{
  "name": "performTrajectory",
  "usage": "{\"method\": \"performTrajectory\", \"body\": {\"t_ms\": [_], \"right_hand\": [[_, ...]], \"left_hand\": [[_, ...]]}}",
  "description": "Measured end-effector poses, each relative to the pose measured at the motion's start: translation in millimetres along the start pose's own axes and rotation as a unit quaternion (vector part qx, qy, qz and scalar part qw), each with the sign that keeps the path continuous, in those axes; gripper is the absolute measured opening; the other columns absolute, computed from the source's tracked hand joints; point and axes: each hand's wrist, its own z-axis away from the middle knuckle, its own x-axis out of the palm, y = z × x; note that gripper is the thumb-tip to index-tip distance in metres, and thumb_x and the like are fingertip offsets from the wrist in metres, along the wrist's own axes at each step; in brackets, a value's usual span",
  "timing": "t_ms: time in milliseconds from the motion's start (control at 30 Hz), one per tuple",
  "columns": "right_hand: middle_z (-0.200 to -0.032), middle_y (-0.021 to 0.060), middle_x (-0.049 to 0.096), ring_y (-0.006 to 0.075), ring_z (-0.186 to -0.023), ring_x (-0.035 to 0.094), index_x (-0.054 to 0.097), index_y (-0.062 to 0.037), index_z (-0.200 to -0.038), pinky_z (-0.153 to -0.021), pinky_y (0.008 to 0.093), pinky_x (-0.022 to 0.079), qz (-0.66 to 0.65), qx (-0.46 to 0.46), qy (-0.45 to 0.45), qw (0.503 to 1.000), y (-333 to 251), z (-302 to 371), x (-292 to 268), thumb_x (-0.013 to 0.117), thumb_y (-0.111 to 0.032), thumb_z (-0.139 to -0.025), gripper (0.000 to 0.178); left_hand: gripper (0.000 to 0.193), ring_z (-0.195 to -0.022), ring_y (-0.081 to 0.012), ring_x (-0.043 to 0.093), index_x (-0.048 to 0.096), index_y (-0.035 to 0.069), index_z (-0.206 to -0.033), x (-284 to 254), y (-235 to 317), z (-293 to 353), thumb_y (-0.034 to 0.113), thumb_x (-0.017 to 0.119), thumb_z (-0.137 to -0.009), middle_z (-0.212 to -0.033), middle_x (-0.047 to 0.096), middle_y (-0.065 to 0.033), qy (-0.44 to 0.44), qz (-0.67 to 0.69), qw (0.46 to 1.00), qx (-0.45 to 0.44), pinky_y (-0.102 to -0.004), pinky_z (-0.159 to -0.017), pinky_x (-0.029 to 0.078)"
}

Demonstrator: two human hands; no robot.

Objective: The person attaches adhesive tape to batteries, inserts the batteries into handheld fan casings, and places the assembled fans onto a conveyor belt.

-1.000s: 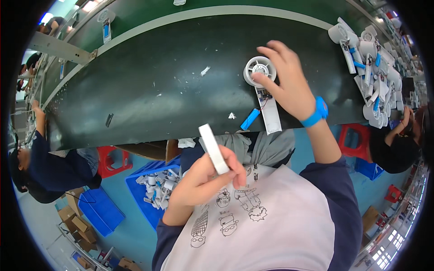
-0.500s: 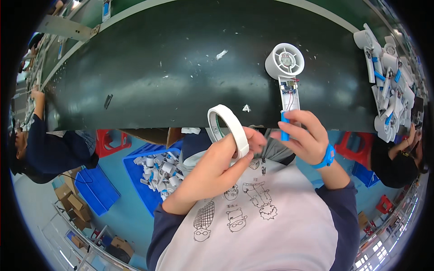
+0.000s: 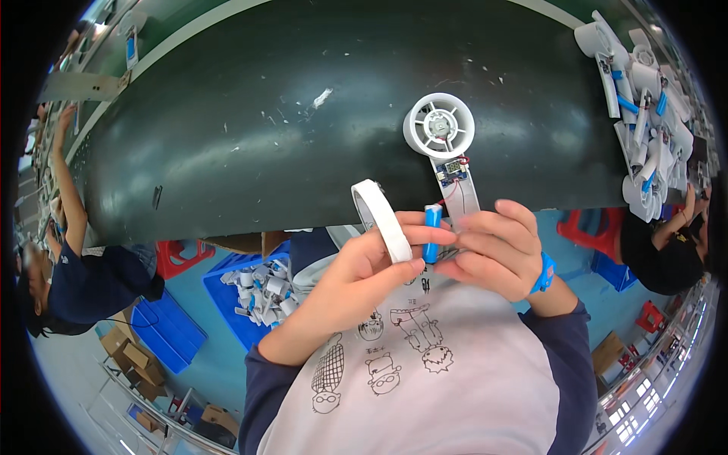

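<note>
Left hand [image 3: 353,271] — white tape roll [image 3: 390,229], right hand [image 3: 498,252] — blue battery [image 3: 432,233] (wired)

Bright, fairly even indoor light; pale sheen across dark worktop [image 3: 250,171]. White glare lower right, probably windows [image 3: 647,402]. Centre reasonably crisp. Straight edges bow toward black fisheye rim; outermost detail soft, smeared.

A glossy dark green tabletop [image 3: 227,129] spans the upper part, edged along its far side by a pale strip [image 3: 189,33]. Red stools [image 3: 607,233] stand to either side on a light blue floor [image 3: 607,318], with cardboard boxes [image 3: 136,360] at lower left and bright window panes [image 3: 647,403] at lower right
</note>
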Motion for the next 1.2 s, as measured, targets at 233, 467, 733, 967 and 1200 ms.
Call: {"method": "performTrajectory", "body": {"t_ms": [233, 467, 733, 967, 1200], "right_hand": [[-0.105, 0.0124, 0.063, 0.0199, -0.079, 0.06, 0.061, -0.0023, -0.105, -0.066, 0.0331, 0.053, -0.189, 0.212, -0.044, 0.958, -5, -12, -6, 0.084, -0.009, -0.062, 0.05], [-0.116, 0.0143, 0.058, 0.0104, -0.068, 0.053, 0.056, 0.0014, -0.122, -0.066, 0.025, 0.047, -0.327, 0.305, -0.094, 0.89, 2, -5, -6, 0.083, -0.005, -0.059, 0.069], [-0.115, 0.0123, 0.052, 0.0091, -0.07, 0.05, 0.06, 0.0043, -0.116, -0.072, 0.0256, 0.044, -0.431, 0.329, -0.042, 0.839, 2, -8, 5, 0.083, -0.012, -0.06, 0.063], [-0.117, 0.0096, 0.052, 0.0093, -0.074, 0.052, 0.061, -0.0027, -0.119, -0.069, 0.024, 0.047, -0.485, 0.328, -0.038, 0.81, 1, -10, 13, 0.082, -0.011, -0.064, 0.059], [-0.117, 0.0124, 0.053, 0.0124, -0.08, 0.058, 0.061, 0.0025, -0.117, -0.074, 0.0277, 0.049, -0.425, 0.316, -0.16, 0.833, 7, -28, -5, 0.085, -0.011, -0.06, 0.063]], "left_hand": [[0.039, -0.12, -0.0239, 0.051, 0.051, -0.006, -0.125, 7, -4, 7, -0.007, 0.045, -0.086, -0.133, 0.046, -0.0169, 0.034, -0.092, 0.995, -0.007, -0.0347, -0.102, 0.039], [0.024, -0.114, -0.0218, 0.053, 0.051, -0.002, -0.113, -4, -3, 11, -0.005, 0.045, -0.09, -0.124, 0.047, -0.0136, -0.027, -0.066, 0.997, 0.041, -0.0333, -0.095, 0.044], [0.014, -0.09, -0.0181, 0.06, 0.05, 0.0, -0.105, -1, -1, 8, 0.001, 0.048, -0.091, -0.095, 0.06, -0.0097, -0.069, -0.184, 0.98, -0.035, -0.0313, -0.079, 0.047], [0.021, -0.087, -0.0232, 0.065, 0.054, -0.003, -0.106, 4, 1, 2, -0.003, 0.045, -0.087, -0.091, 0.064, -0.0132, -0.108, -0.258, 0.96, -0.022, -0.0341, -0.077, 0.05], [0.026, -0.082, -0.0351, 0.062, 0.052, -0.003, -0.106, 6, 0, 8, -0.005, 0.046, -0.081, -0.091, 0.06, -0.0173, -0.107, -0.428, 0.897, -0.03, -0.0399, -0.073, 0.048]]}}
